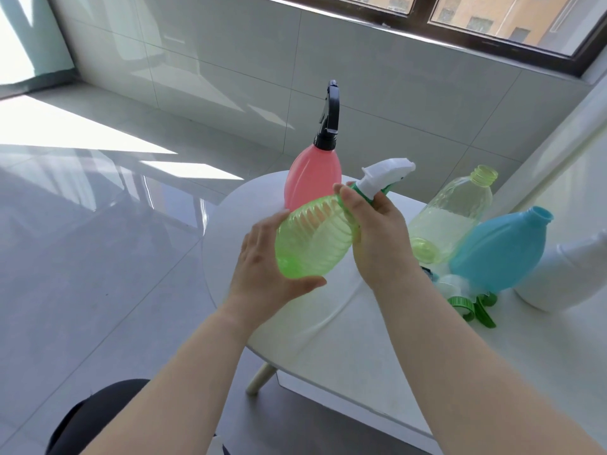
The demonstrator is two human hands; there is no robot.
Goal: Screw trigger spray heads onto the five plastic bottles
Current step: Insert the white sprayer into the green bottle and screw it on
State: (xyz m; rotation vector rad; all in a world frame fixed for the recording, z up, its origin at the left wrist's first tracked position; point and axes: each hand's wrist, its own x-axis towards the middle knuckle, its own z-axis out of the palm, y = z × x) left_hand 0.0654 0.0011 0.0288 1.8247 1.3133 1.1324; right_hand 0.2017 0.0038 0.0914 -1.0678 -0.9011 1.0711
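I hold a green ribbed bottle (313,239) tilted above the white table (361,339). My left hand (262,267) grips its base end. My right hand (377,231) is wrapped round its neck, where a white trigger spray head (387,177) with a green collar sits. Behind stands a pink bottle (312,180) with a black spray head (330,114) on it. A pale yellow bottle (460,208), a blue bottle (499,251) and a white bottle (571,274) lie to the right with open necks. Loose spray heads with green parts (473,305) lie in front of the blue bottle.
The round table's near-left edge (230,307) curves just under my left wrist. A tiled wall and window lie behind, a white wall on the right. Grey floor tiles spread to the left, and a dark stool or lap (95,418) shows at the bottom.
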